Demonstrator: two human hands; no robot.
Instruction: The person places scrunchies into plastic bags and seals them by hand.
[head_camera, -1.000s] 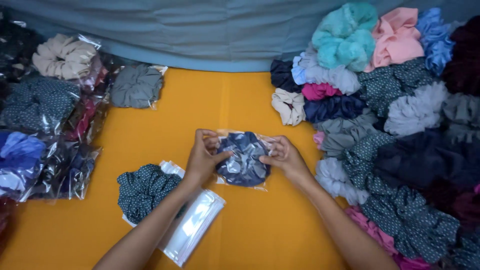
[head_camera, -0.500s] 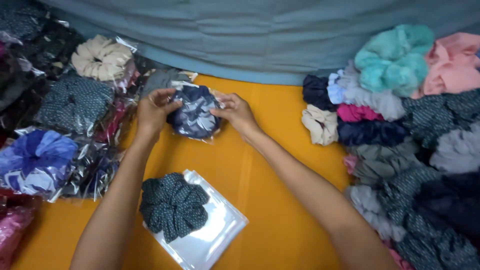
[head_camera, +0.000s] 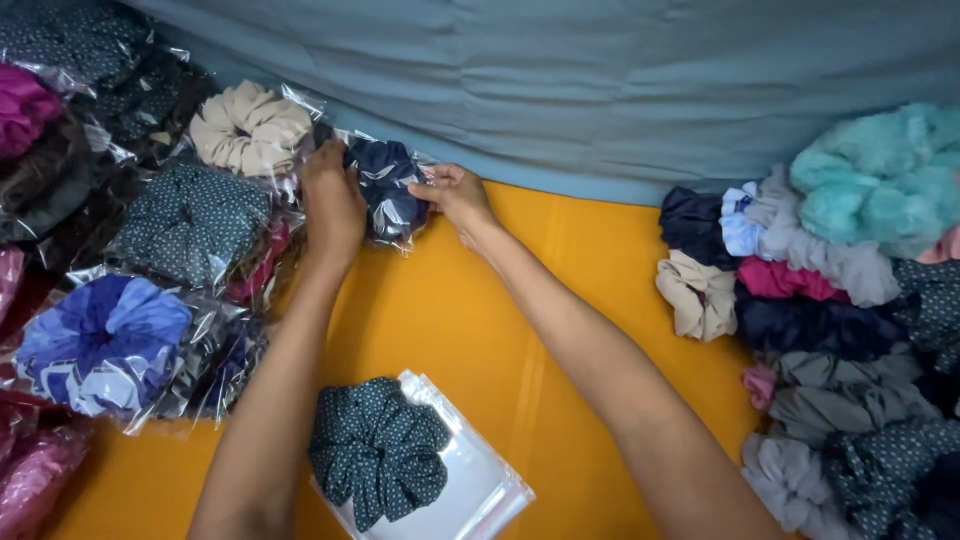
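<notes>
Both my hands hold a navy patterned scrunchie in a clear plastic bag (head_camera: 388, 190) at the far edge of the orange surface (head_camera: 470, 320). My left hand (head_camera: 332, 205) grips its left side, my right hand (head_camera: 458, 195) its right side. The bag touches the pile of bagged scrunchies on the left, beside a bagged cream scrunchie (head_camera: 250, 128). Near me, a dark green dotted scrunchie (head_camera: 375, 460) lies loose on a stack of empty clear bags (head_camera: 470, 485).
Bagged scrunchies fill the left: a blue one (head_camera: 100, 340), a dark dotted one (head_camera: 190, 222), pink ones (head_camera: 30, 470). A heap of loose scrunchies (head_camera: 840, 300) in teal, grey, navy and pink covers the right. Grey-blue cloth (head_camera: 600, 80) lies along the back.
My hands have carried the bagged navy scrunchie from the middle of the orange surface up and to the left, to the bagged pile. The view has shifted left.
</notes>
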